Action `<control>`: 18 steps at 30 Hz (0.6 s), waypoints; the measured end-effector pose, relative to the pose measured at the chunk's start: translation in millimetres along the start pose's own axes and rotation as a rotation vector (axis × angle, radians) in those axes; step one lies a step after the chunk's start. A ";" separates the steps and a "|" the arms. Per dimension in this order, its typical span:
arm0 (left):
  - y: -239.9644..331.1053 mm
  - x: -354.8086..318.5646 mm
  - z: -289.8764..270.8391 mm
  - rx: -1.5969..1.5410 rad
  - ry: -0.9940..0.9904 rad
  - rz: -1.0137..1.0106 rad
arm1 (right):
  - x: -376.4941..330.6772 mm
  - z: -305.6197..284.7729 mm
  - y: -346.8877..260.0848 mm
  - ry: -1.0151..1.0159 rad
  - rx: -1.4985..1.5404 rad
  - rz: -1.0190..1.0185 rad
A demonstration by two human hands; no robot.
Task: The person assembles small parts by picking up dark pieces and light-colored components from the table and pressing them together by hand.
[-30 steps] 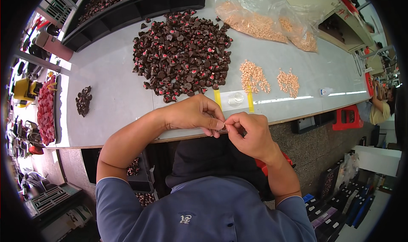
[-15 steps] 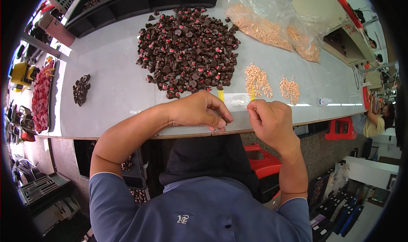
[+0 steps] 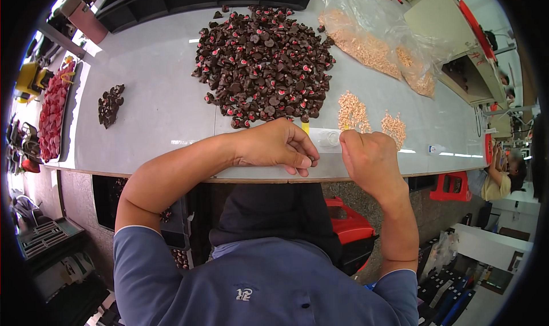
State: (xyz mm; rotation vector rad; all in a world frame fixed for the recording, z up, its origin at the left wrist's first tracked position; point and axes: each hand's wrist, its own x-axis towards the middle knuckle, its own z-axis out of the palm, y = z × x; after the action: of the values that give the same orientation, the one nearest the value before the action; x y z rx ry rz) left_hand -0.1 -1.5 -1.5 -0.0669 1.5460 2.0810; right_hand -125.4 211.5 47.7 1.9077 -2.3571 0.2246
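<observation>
My left hand (image 3: 271, 147) is closed over the table's near edge, with a small dark piece (image 3: 311, 159) pinched between thumb and fingers. To its right, my right hand (image 3: 372, 159) is bent in a pinch, its fingertips beside a small clear round dish (image 3: 329, 138). Whatever those fingertips hold is hidden. Yellow tape (image 3: 305, 126) marks the left end of a pale strip under the dish. Just beyond my right hand lie two small heaps of pale beige pieces, a larger one (image 3: 353, 112) and a smaller one (image 3: 394, 127).
A big heap of dark pieces with red-and-white spots (image 3: 266, 68) covers the table's middle. Clear bags of pale pieces (image 3: 366, 51) lie far right. A small dark cluster (image 3: 110, 105) sits left, a black tray (image 3: 194, 6) stands behind, and a white cap-like item (image 3: 436, 149) lies right.
The whole view has shifted slightly. My right fingertips have moved a little away from me, toward the larger pale heap. My left hand keeps its pinch on the dark piece, now showing more.
</observation>
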 end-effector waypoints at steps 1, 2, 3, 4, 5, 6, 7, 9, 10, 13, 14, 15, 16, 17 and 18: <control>-0.3 0.1 -0.6 -0.007 0.006 0.004 | 0.1 0.0 0.2 -0.006 -0.003 -0.004; -0.4 0.1 -1.0 -0.005 0.005 0.004 | 0.2 0.5 0.4 -0.004 -0.004 -0.002; -0.5 0.0 -1.2 -0.024 0.015 -0.001 | 0.1 1.3 0.5 -0.012 -0.011 -0.009; -0.4 0.1 -1.2 -0.044 0.022 -0.007 | -0.4 1.6 0.2 -0.022 -0.019 -0.014; -0.2 0.3 -1.3 -0.041 0.019 -0.009 | -0.9 1.1 -0.4 -0.020 -0.020 -0.009; 0.1 0.6 -1.4 -0.041 0.027 -0.010 | -1.3 0.2 -1.3 0.001 0.011 -0.001; 0.3 0.7 -1.4 -0.041 0.036 -0.012 | -1.5 -0.7 -2.3 0.023 0.043 0.005; 0.6 0.9 -1.8 -0.056 0.037 -0.018 | -2.4 -3.2 -6.7 0.091 0.126 0.020; 1.2 1.1 -1.7 -0.072 0.037 -0.022 | -3.8 -4.1 -9.7 0.158 0.207 0.032; 3.5 0.6 -1.7 -0.074 0.042 -0.024 | -11.2 2.8 -22.0 0.197 0.485 0.124; 3.5 1.1 -1.7 -0.069 0.037 -0.029 | -13.0 7.3 -26.8 0.204 0.546 0.150; 3.3 1.8 -1.6 -0.066 0.049 -0.025 | -13.8 11.9 -30.3 0.209 0.546 0.156; 3.6 2.1 -1.2 -0.062 0.059 -0.020 | -14.5 15.6 -33.6 0.242 0.563 0.161; 3.9 2.3 -1.0 -0.057 0.053 -0.024 | -14.9 19.5 -36.1 0.274 0.579 0.166; 4.2 2.6 -0.9 -0.056 0.057 -0.022 | -14.9 23.8 -37.2 0.306 0.574 0.160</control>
State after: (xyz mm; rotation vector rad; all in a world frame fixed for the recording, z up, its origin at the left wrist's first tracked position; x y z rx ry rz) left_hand -4.4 -2.1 0.9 -0.1639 1.5138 2.1219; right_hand -85.5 213.9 23.7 1.6985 -2.3902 1.2265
